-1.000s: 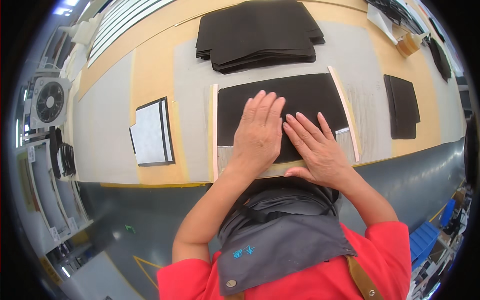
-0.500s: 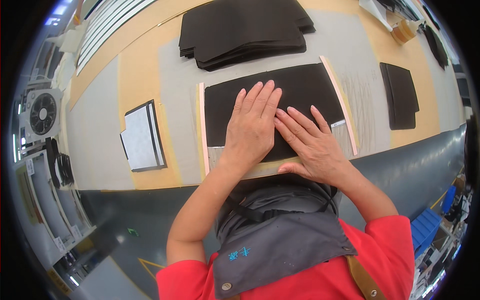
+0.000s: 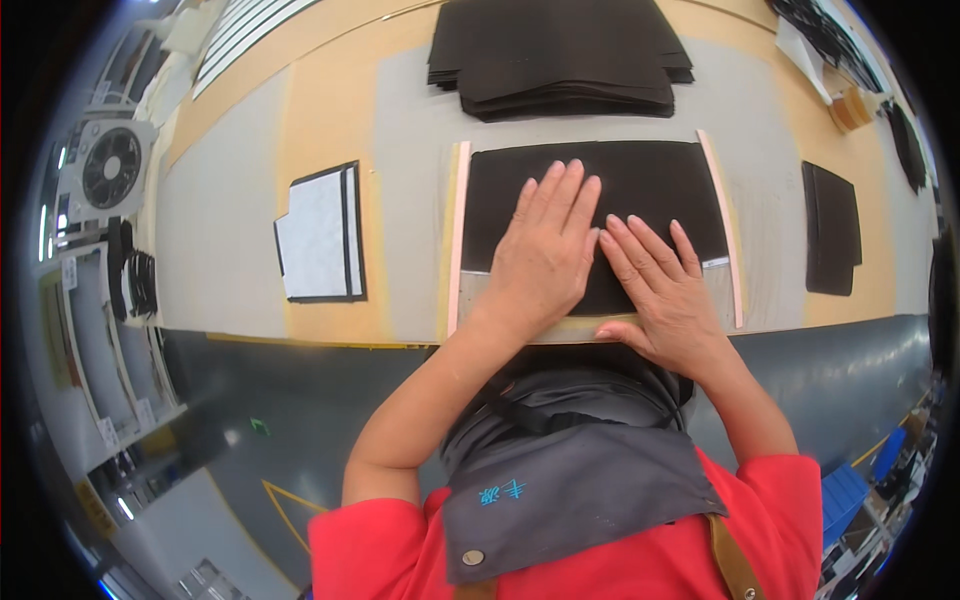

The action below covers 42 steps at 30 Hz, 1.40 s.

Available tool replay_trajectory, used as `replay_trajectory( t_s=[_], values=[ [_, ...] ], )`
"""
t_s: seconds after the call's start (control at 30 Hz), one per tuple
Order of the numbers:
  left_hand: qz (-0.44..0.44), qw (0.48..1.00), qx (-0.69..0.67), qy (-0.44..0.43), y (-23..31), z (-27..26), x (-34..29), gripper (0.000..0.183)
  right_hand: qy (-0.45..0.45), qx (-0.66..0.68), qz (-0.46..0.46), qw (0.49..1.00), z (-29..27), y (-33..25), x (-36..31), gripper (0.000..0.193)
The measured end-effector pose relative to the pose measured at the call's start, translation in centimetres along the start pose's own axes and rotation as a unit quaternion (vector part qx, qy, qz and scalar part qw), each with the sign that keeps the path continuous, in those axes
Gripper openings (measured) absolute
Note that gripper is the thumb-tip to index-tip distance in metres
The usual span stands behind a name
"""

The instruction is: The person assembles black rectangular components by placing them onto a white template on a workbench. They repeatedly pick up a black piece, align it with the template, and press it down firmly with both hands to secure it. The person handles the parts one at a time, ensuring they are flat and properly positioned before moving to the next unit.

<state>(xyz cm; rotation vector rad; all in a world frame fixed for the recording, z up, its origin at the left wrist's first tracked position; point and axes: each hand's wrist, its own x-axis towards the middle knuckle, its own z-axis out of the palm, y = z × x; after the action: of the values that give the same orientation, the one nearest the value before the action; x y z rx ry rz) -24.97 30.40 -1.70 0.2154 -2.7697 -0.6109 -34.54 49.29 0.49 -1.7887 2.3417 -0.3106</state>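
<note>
My left hand (image 3: 548, 250) lies flat, fingers stretched out, on a black sheet (image 3: 650, 175) at the near edge of the table. Beside it, my right hand (image 3: 668, 290) also rests flat on the sheet, thumb spread toward the left. The fingertips of the right hand come close to the left hand's side. A pale pink strip (image 3: 459, 230) runs along the left of the sheet, and another pink strip (image 3: 722, 225) along its right. Small white patches show at the sheet's lower left and right corners. My hands hide part of its lower middle.
Beyond the sheet sits a stack of black cut pieces (image 3: 560, 55). A white piece with black edging (image 3: 318, 235) lies at left, a smaller black piece (image 3: 832, 230) at right. A tape roll (image 3: 853, 108) stands far right; a fan (image 3: 110, 168) is off the table's left.
The whole view has turned and shifted, so the table now appears more level and the sheet farther right. Both hands stay flat in about the same places on the sheet.
</note>
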Motion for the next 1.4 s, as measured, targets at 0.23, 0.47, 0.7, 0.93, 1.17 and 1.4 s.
replay_trajectory(
  t_s=[0.23,0.47,0.7,0.93,1.17,1.4],
  values=[
    [-0.034,0.998,0.022,0.049,-0.3,0.2,-1.0,0.055,0.000,-0.026,-0.004,1.000,0.2,0.0,0.1,0.096],
    [-0.071,0.995,0.032,0.063,-0.5,0.7,-1.2,0.060,-0.006,-0.042,-0.006,0.999,0.1,0.1,0.1,0.096],
    [-0.111,0.988,0.066,0.079,-1.0,0.8,-0.7,0.066,-0.005,-0.035,-0.002,0.999,-0.2,0.0,0.1,0.096],
    [-0.115,0.987,0.074,0.086,-1.2,0.9,-0.8,0.069,0.000,-0.022,-0.003,1.000,-0.1,-0.1,0.2,0.097],
    [-0.104,0.988,0.077,0.083,-1.7,0.5,-1.3,0.072,-0.004,-0.026,-0.005,1.000,0.1,-0.3,0.3,0.099],
    [-0.080,0.993,0.063,0.060,-2.5,0.5,-1.2,0.074,-0.005,-0.022,-0.008,1.000,-0.3,-0.1,0.2,0.092]
  ],
)
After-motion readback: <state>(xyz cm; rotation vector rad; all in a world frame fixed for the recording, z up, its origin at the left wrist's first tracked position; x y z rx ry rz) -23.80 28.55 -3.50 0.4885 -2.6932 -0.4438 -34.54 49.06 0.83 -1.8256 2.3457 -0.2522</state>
